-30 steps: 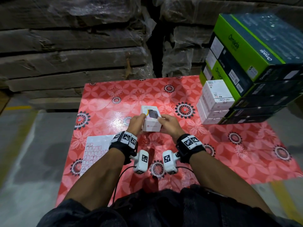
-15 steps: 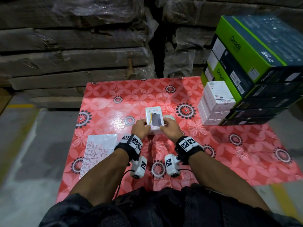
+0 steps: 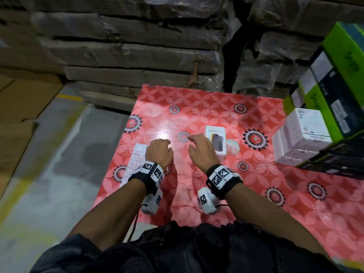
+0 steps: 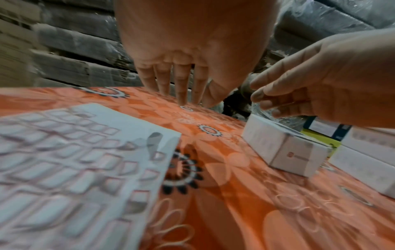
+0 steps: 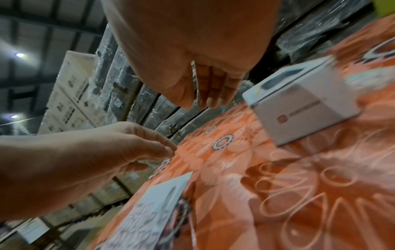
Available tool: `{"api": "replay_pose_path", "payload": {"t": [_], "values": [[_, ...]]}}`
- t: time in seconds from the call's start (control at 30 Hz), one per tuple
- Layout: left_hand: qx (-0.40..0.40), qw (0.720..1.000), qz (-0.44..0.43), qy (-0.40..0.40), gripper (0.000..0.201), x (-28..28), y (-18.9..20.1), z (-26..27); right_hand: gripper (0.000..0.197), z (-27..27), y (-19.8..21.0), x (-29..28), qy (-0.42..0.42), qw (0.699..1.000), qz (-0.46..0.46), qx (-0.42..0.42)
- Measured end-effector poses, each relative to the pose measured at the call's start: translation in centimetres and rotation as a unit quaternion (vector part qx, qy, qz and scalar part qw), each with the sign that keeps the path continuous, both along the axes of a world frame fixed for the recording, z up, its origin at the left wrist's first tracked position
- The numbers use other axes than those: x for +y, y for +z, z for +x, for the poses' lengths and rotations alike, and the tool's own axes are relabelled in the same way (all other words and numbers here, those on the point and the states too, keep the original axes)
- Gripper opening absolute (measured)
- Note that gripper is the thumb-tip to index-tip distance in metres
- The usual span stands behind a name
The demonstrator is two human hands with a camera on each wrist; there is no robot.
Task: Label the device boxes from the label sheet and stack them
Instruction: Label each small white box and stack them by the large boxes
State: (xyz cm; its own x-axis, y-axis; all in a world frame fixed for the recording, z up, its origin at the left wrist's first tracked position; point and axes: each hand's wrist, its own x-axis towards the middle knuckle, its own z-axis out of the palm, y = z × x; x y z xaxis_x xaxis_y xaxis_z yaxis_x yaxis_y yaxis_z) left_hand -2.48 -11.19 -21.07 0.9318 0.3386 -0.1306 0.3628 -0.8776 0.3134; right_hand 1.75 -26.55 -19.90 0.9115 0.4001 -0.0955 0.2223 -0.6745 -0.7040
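A small white device box [image 3: 216,140] lies flat on the table [image 3: 256,194], which has a red cloth with flowers on it. The box shows a picture of a dark device on top. Nobody is holding it.

The right hand [image 3: 201,151] is just left of the box, above the cloth. Its fingers [image 4: 269,92] are a little bent and spread, and its grip is apart with nothing in it. The head view does not show if the hand touches the box; the left wrist view shows the fingertips just above the box's far edge.

The left hand [image 3: 159,153] is farther left, over the right edge of the label sheet [image 3: 136,162]. Its fingers [image 4: 181,84] point down at the cloth, loose and close side by side. Its grip is apart too, and it holds nothing.

The label sheet lies flat near the left edge of the table, with rows of small labels on it.

A small round white thing [image 3: 232,146] sits just right of the device box.

At the far right, two white boxes [image 3: 303,138] are stacked one on the other. Beside them stands a tall stack of green and dark boxes [image 3: 334,79].

Behind the table are piles of wrapped cardboard [image 3: 128,46].
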Motion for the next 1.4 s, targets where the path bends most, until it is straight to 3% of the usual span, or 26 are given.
{"api": "replay_pose_path", "payload": {"t": [0.3, 0.6, 0.87, 1.2, 1.27, 1.4], "values": [[0.066, 0.992, 0.104, 0.001, 0.04, 6.5, -1.0, -4.6, 0.038, -0.4, -1.6, 7.1, 0.102, 0.988, -0.103, 0.044], [0.112, 0.982, 0.101, -0.112, 0.062, 8.9, -2.1, -5.4, 0.033, -1.0, -3.2, 9.8, 0.171, 0.968, -0.183, 0.01], [0.097, 0.98, 0.09, -0.147, 0.049, 10.1, -2.8, -5.1, 0.029, -2.7, -3.4, 11.2, 0.251, 0.929, -0.256, -0.09], [0.058, 0.981, 0.092, -0.158, 0.033, 10.6, -3.7, -5.1, 0.017, -3.4, -3.2, 11.5, 0.276, 0.91, -0.277, -0.138], [0.059, 0.981, 0.097, -0.159, 0.034, 10.6, -3.7, -5.2, 0.018, -3.4, -3.2, 11.6, 0.27, 0.913, -0.275, -0.132], [0.064, 0.977, 0.115, -0.168, 0.035, 10.6, -3.6, -5.1, 0.014, -2.9, -3.3, 11.7, 0.2, 0.951, -0.228, -0.056]]}}
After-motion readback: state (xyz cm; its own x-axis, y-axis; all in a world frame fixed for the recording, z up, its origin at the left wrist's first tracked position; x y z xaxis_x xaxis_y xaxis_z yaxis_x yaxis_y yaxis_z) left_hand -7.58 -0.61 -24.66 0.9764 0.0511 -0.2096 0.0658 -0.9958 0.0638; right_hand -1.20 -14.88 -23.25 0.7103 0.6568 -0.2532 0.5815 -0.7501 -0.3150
